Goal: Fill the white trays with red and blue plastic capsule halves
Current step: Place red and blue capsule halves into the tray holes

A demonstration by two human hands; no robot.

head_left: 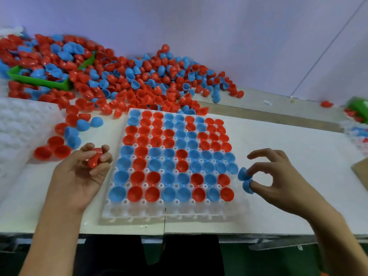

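both hands hold halves: my left hand (83, 168) grips red halves (95, 158), my right hand (278, 176) pinches two blue halves (245, 180) beside the tray (159, 213), whose near row is bare. they seem light, thin, slippery; i judge rims grip best.

A small workshop or packing station was suggested: a plain white worktable (278, 148) was set against a bare wall, a bulk heap of red and blue capsule halves (127, 80) was piled on it, and green bins (41, 81) and stacked white trays (18, 124) were kept alongside.
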